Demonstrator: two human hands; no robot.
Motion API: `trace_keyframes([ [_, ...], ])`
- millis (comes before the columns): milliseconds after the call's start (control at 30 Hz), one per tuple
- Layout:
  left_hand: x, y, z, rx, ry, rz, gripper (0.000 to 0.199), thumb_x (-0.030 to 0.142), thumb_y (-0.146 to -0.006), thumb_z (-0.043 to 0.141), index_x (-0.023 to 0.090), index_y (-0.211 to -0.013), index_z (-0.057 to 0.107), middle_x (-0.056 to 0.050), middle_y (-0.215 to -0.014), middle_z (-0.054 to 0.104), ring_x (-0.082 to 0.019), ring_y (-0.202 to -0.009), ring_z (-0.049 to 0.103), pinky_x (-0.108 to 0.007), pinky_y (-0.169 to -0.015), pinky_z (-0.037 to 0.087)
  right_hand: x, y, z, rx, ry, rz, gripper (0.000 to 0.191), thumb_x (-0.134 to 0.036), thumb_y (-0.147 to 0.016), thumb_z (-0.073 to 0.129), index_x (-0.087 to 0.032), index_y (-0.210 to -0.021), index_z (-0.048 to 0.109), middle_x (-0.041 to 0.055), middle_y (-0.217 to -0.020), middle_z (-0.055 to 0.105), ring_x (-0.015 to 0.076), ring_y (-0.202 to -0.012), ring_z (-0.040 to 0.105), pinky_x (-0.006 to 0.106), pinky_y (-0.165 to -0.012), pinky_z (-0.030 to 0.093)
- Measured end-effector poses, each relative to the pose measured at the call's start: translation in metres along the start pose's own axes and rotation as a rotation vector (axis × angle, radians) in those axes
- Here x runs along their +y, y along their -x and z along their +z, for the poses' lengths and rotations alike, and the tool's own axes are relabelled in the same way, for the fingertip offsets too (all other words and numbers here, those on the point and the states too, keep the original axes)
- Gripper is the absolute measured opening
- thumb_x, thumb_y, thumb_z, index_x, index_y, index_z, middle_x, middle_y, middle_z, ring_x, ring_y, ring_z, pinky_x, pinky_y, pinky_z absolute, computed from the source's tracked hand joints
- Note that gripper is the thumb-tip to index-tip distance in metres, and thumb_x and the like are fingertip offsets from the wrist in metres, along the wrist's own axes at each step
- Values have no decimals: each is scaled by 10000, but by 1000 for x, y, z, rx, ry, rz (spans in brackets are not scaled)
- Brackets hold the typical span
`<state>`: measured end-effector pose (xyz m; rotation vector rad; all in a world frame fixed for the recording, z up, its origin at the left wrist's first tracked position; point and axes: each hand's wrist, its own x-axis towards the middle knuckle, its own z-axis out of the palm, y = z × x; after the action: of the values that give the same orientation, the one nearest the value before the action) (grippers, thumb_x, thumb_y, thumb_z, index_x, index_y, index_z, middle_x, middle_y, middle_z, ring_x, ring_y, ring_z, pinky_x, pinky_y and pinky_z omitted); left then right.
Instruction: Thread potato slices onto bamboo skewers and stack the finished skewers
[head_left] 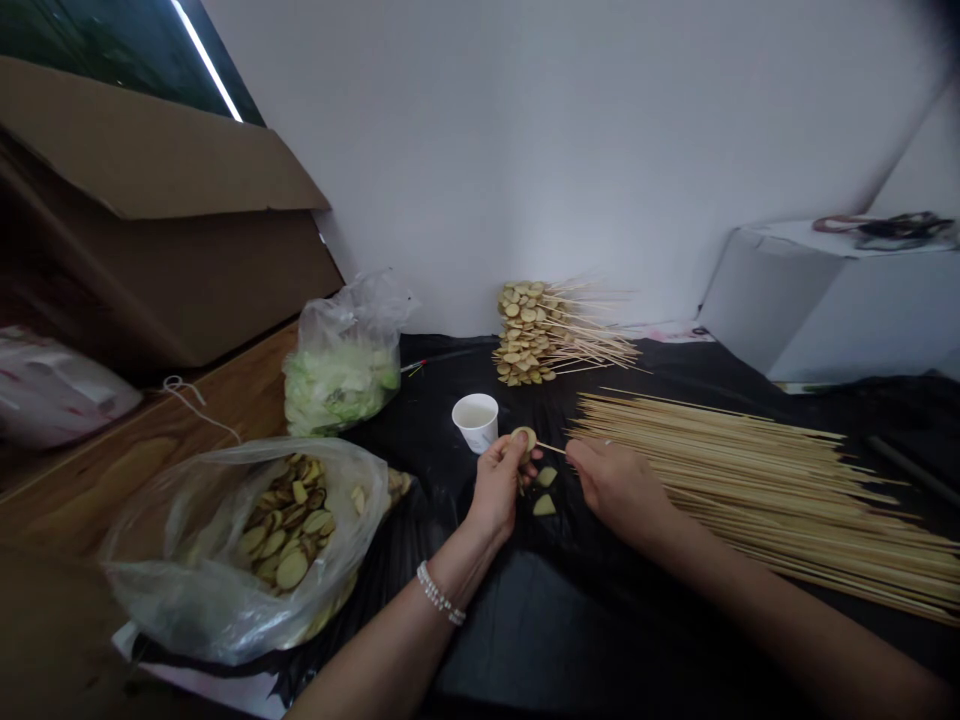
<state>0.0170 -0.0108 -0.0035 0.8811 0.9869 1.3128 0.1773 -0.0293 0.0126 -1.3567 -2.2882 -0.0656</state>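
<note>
My left hand [495,485] pinches a round potato slice [524,438] between its fingers. My right hand [613,488] holds a thin bamboo skewer [551,448], whose tip meets the slice's edge. Two loose potato pieces [545,490] lie on the black plastic sheet [525,620] just below the hands. A long pile of bare bamboo skewers [765,490] spreads to the right of my right hand. To the left of my left hand sits a clear plastic bag of potato slices [289,530].
A bundle of loaded skewers [536,335] lies at the back, near a white paper cup [475,420] of pale liquid. A plastic bag of green leaves [341,380] stands on the left, by a cardboard box [150,200]. A white wall [525,130] rises behind.
</note>
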Motion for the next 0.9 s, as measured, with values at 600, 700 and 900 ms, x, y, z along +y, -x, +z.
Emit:
trace_keyframes([
  [600,-2,4,3,-16,-7,-48,380,502,-688,714,141,-782,641,-18,-677,621,-54,-480,482,-170,-439,321,-2,1,2,1,21,4,231,-107,-886,358,-171,-818,569,59,-746,613,159,-658,520,263,-579,264],
  [700,-3,3,3,-13,-14,-50,393,509,-675,722,139,-776,639,-22,-674,626,-56,-475,482,-176,-437,313,0,-1,2,-69,-57,58,217,-151,-906,368,-173,-798,555,54,-711,612,155,-631,522,257,-568,271],
  [900,-4,5,4,-56,-45,-29,381,503,-710,698,134,-776,632,-27,-681,631,-57,-482,490,-176,-453,326,6,-8,-6,-191,-434,155,270,-156,-886,367,-189,-659,508,4,-577,569,133,-561,515,235,-584,339],
])
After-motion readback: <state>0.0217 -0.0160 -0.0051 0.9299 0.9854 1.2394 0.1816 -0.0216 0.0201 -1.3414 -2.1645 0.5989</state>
